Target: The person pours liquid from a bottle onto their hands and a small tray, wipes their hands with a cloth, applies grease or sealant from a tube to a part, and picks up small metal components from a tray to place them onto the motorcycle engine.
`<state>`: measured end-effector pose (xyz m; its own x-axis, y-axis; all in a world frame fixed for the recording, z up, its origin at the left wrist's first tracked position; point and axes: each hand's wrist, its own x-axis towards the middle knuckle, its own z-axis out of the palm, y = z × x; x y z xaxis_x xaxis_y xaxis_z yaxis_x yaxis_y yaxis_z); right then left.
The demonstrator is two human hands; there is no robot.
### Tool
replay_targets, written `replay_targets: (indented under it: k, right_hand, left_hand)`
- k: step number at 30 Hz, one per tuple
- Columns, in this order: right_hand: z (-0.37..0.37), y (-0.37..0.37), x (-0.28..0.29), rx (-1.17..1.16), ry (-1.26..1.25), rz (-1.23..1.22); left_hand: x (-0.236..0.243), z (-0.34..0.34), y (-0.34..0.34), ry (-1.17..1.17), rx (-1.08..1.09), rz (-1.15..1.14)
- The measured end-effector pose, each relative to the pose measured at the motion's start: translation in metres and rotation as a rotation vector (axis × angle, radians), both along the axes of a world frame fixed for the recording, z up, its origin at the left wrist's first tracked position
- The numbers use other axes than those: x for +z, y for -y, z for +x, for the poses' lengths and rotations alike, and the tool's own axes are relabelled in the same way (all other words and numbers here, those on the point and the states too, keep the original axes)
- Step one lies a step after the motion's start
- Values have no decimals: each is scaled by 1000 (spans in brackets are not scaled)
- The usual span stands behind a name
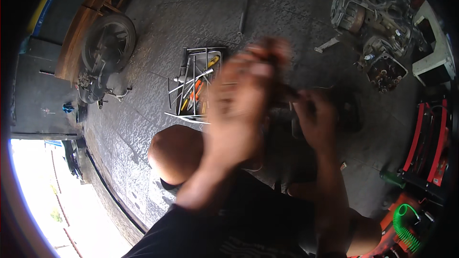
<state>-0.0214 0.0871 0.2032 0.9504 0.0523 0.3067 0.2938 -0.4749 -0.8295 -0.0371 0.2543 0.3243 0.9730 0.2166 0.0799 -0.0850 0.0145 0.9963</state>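
Note:
My left hand point(239, 95) is raised at the centre, badly smeared by motion; its fingers and whatever is by them are too blurred to make out. My right hand point(313, 114), lower and to the right, has thumb and finger closed at a dark, blurred item point(289, 93) beside the left hand. Behind my left hand, a metal frame tray point(205, 50) holds wrenches, a yellow-handled tool point(213, 60) and orange-handled tools point(196, 91). My bare left knee point(174, 150) is below it. A dark object point(348, 114) sits in shadow behind my right hand, unclear.
A motorcycle wheel assembly point(107, 43) lies at left by wooden boards point(81, 28). An engine point(370, 9) with an open casing point(387, 71) sits upper right beside a white stand point(432, 52). Red racks point(425, 143) and a green coiled hose point(405, 224) are at right. A bright opening point(40, 191) is lower left.

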Motion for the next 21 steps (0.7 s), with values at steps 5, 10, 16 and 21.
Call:
replay_targets:
  k: [5, 10, 16, 21]
  right_hand:
    - [-6, -22, -71, 116, -508, 154]
    - [-32, -40, -100, 298, -654, -17]
    - [-85, 27, -127, -23, -606, -12]
    - [-141, 137, -193, -249, -787, 31]
  left_hand:
    - [52, 0, -112, 94, 169, 573]
    - [-127, 44, -261, -444, -50, 1452]
    - [-312, 27, -206, -148, -227, 1692]
    - [-367, 19, -174, -373, -465, 1691]
